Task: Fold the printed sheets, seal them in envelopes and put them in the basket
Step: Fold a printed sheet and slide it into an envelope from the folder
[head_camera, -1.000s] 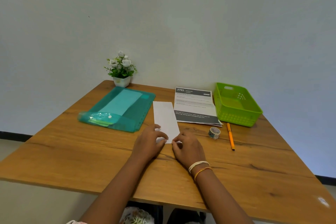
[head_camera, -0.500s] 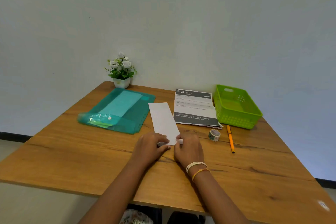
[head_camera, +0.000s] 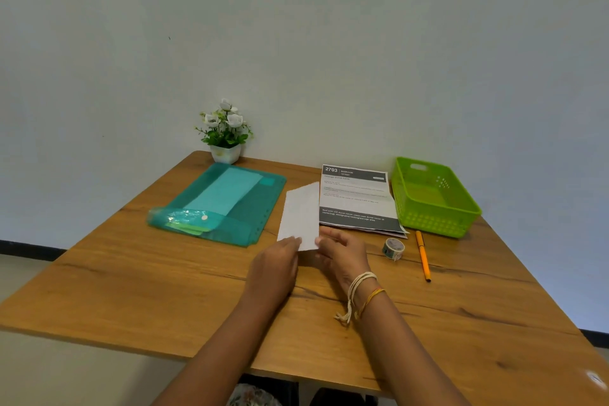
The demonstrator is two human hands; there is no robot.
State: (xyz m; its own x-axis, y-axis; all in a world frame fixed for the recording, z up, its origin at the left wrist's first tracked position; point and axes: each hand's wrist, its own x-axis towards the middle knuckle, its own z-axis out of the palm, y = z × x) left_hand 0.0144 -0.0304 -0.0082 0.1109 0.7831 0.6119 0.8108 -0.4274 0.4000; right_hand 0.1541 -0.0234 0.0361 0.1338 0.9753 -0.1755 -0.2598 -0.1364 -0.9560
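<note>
Lifted off the table (head_camera: 164, 290) now, the folded sheet (head_camera: 301, 214) is tilting up from its near end.
Left hand (head_camera: 275, 269) and right hand (head_camera: 342, 255) are pinching that end; a loose pinch could let the fold spring open. Open wood is lying beneath; the basket (head_camera: 435, 198) is waiting far right.

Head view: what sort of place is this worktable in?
Probably a home or small office desk: a wooden table against a plain white wall, with a teal plastic document folder, a small potted plant with white flowers and a green plastic basket.
</note>
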